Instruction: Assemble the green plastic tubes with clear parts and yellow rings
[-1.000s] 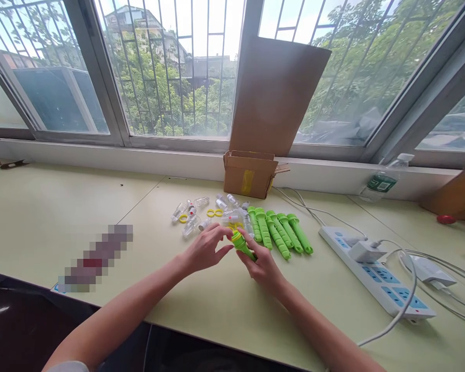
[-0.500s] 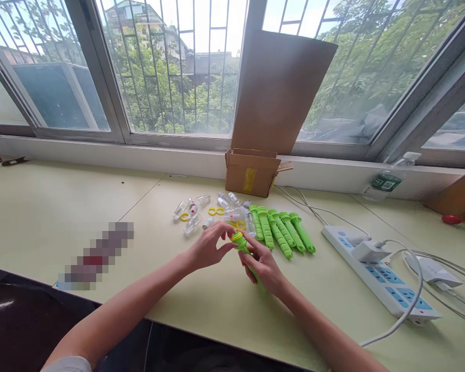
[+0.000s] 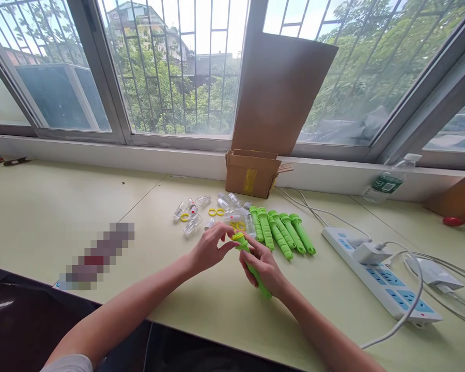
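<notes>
My right hand [image 3: 266, 266] is wrapped round a green plastic handle [image 3: 260, 283], which tilts with its collared top towards my left hand [image 3: 210, 248]. A yellow ring [image 3: 237, 235] sits round the collar at that top. My left thumb and fingertips are closed about the ring and collar. Just beyond my hands lie several more green handles [image 3: 281, 237] side by side. Clear plastic bulb-like pieces [image 3: 192, 224], some with white and red parts, are scattered to their left. Among them lie loose yellow rings [image 3: 216, 212].
A cardboard box [image 3: 251, 173] stands by the window ledge. On the right are a white power strip [image 3: 380, 276] with plugged-in chargers and looping cables [image 3: 420, 279]. A plastic bottle [image 3: 387, 181] stands behind it. A pixelated patch [image 3: 96, 258] covers something on the left.
The green handle has turned slightly in my hands, so more of its lower end shows below my right hand. My left fingers stay at its top.
</notes>
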A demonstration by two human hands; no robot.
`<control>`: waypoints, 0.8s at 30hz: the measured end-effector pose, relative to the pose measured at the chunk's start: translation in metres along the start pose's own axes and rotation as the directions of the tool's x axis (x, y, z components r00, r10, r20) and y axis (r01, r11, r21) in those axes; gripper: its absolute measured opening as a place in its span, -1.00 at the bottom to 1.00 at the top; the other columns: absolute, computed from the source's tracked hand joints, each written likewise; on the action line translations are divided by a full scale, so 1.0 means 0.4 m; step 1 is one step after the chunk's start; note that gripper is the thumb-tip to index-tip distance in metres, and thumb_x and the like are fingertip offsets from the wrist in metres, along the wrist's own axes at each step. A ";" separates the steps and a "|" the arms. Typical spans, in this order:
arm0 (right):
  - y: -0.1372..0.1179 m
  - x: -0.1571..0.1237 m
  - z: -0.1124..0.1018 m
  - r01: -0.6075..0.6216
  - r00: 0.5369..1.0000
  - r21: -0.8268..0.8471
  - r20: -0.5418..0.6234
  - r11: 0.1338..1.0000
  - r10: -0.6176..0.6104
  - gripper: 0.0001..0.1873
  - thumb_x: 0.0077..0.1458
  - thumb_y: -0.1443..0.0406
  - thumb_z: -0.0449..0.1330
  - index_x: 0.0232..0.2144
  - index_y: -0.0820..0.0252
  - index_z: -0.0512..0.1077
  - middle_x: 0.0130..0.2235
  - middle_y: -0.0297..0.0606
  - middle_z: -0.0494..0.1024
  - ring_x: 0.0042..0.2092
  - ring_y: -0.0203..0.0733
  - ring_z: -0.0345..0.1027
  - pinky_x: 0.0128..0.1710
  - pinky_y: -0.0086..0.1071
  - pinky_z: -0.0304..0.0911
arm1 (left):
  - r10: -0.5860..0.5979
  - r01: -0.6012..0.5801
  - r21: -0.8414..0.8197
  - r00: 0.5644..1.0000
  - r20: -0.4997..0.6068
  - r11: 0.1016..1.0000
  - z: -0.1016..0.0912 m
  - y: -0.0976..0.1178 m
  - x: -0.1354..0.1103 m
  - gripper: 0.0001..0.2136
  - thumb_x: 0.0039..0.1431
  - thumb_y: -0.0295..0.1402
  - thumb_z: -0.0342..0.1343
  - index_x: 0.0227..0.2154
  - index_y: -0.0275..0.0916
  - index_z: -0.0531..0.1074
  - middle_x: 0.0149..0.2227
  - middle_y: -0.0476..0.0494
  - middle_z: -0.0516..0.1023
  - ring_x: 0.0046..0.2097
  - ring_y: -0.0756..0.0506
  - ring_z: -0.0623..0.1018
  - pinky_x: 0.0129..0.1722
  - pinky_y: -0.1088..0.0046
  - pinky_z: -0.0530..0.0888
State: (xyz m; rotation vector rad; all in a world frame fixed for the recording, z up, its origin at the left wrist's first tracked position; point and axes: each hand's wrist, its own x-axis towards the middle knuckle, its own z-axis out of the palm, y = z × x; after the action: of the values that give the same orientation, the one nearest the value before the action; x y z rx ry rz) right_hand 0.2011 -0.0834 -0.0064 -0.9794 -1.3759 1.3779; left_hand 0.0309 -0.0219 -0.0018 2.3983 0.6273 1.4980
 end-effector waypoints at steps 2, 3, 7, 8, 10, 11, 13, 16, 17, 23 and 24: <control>-0.002 0.000 0.001 0.000 1.000 -0.006 0.008 1.000 0.000 -0.34 0.14 0.16 0.08 0.24 0.14 0.00 -0.59 -0.53 0.24 -0.75 -0.43 0.11 -0.84 -0.57 -0.03 | -0.014 0.014 -0.003 1.000 -0.005 1.000 0.002 0.001 -0.001 -0.87 0.15 -0.30 0.12 -0.34 -0.23 0.30 -0.41 -0.02 0.42 -0.44 0.05 0.37 -0.41 0.51 0.39; -0.003 0.000 0.001 -0.001 1.000 -0.009 0.011 1.000 0.001 -0.33 0.14 0.15 0.08 0.24 0.15 0.00 -0.59 -0.53 0.24 -0.75 -0.43 0.12 -0.84 -0.57 -0.03 | -0.025 0.025 -0.009 1.000 -0.007 1.000 0.003 0.001 -0.002 -0.86 0.14 -0.30 0.12 -0.35 -0.23 0.30 -0.42 -0.02 0.42 -0.45 0.05 0.37 -0.41 0.51 0.39; -0.005 -0.002 0.003 -0.011 1.000 -0.021 0.008 1.000 0.011 -0.32 0.13 0.14 0.08 0.24 0.15 0.00 -0.60 -0.53 0.25 -0.75 -0.42 0.11 -0.84 -0.56 -0.03 | -0.089 0.088 -0.032 0.996 -0.026 0.996 0.008 0.006 -0.005 -0.85 0.10 -0.32 0.16 -0.36 -0.23 0.31 -0.43 0.00 0.43 -0.47 0.06 0.38 -0.43 0.54 0.39; -0.006 -0.002 0.003 -0.013 1.000 -0.018 0.008 1.000 0.013 -0.32 0.12 0.13 0.08 0.24 0.16 0.00 -0.60 -0.53 0.25 -0.75 -0.42 0.10 -0.84 -0.56 -0.04 | -0.106 0.105 -0.038 0.994 -0.035 0.994 0.010 0.008 -0.005 -0.84 0.09 -0.32 0.17 -0.36 -0.23 0.31 -0.43 0.00 0.44 -0.47 0.07 0.38 -0.43 0.54 0.39; -0.008 -0.003 0.002 -0.013 1.000 -0.004 0.015 1.000 0.013 -0.32 0.12 0.14 0.08 0.23 0.17 0.00 -0.59 -0.52 0.26 -0.75 -0.42 0.10 -0.84 -0.56 -0.03 | -0.134 0.131 -0.051 0.990 -0.051 0.990 0.013 0.010 -0.006 -0.83 0.08 -0.31 0.19 -0.36 -0.23 0.32 -0.44 0.01 0.44 -0.49 0.07 0.39 -0.44 0.54 0.40; -0.009 -0.003 0.002 -0.012 1.000 0.004 0.019 1.000 0.012 -0.32 0.12 0.14 0.08 0.23 0.17 0.01 -0.59 -0.51 0.27 -0.75 -0.43 0.10 -0.84 -0.56 -0.03 | -0.141 0.138 -0.058 0.988 -0.058 0.989 0.014 0.012 -0.005 -0.83 0.07 -0.31 0.19 -0.37 -0.23 0.32 -0.45 0.02 0.44 -0.49 0.08 0.39 -0.44 0.54 0.40; -0.013 -0.001 0.001 -0.007 1.000 0.009 0.023 1.000 0.007 -0.34 0.12 0.14 0.08 0.22 0.17 0.02 -0.59 -0.52 0.27 -0.75 -0.44 0.10 -0.83 -0.56 -0.02 | -0.147 0.141 -0.076 0.987 -0.067 0.987 0.015 0.014 -0.005 -0.84 0.08 -0.31 0.19 -0.37 -0.23 0.33 -0.44 0.01 0.44 -0.49 0.08 0.39 -0.44 0.54 0.41; -0.018 0.004 0.000 0.001 1.000 -0.023 0.019 1.000 -0.001 -0.34 0.10 0.14 0.11 0.20 0.15 0.04 -0.60 -0.54 0.26 -0.75 -0.44 0.09 -0.82 -0.55 0.01 | -0.138 0.130 -0.106 0.987 -0.076 0.986 0.012 0.017 -0.004 -0.84 0.09 -0.32 0.18 -0.34 -0.23 0.33 -0.41 0.00 0.44 -0.47 0.07 0.40 -0.42 0.53 0.42; -0.018 0.006 0.001 0.002 1.000 -0.043 0.015 0.999 -0.002 -0.33 0.08 0.14 0.13 0.20 0.13 0.04 -0.60 -0.55 0.26 -0.75 -0.43 0.10 -0.82 -0.55 0.03 | -0.134 0.125 -0.110 0.988 -0.082 0.986 0.010 0.018 -0.005 -0.84 0.09 -0.33 0.18 -0.33 -0.23 0.32 -0.40 0.00 0.44 -0.46 0.07 0.41 -0.41 0.52 0.42; 0.004 0.017 0.006 0.046 0.996 -0.241 -0.067 0.969 -0.064 -0.33 0.03 0.10 0.16 0.16 0.01 0.05 -0.47 -0.47 0.36 -0.70 -0.38 0.21 -0.81 -0.50 0.12 | -0.103 0.094 -0.087 0.989 -0.107 0.992 0.009 0.016 -0.018 -0.84 0.10 -0.35 0.17 -0.30 -0.22 0.31 -0.41 -0.01 0.45 -0.45 0.06 0.41 -0.39 0.51 0.43; 0.007 0.018 0.005 0.071 0.991 -0.296 -0.091 0.953 -0.102 -0.37 0.05 0.10 0.14 0.15 0.02 0.10 -0.46 -0.44 0.36 -0.66 -0.36 0.24 -0.78 -0.49 0.17 | -0.097 0.089 -0.082 0.990 -0.104 0.993 0.010 0.013 -0.020 -0.85 0.11 -0.35 0.16 -0.29 -0.22 0.31 -0.40 -0.01 0.45 -0.45 0.06 0.41 -0.39 0.50 0.43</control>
State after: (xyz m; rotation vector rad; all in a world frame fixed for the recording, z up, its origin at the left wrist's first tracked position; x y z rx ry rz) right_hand 0.1971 -0.0768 -0.0084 -1.1520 -1.5514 1.0597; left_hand 0.0326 -0.0304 -0.0076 2.2118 0.6820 1.5907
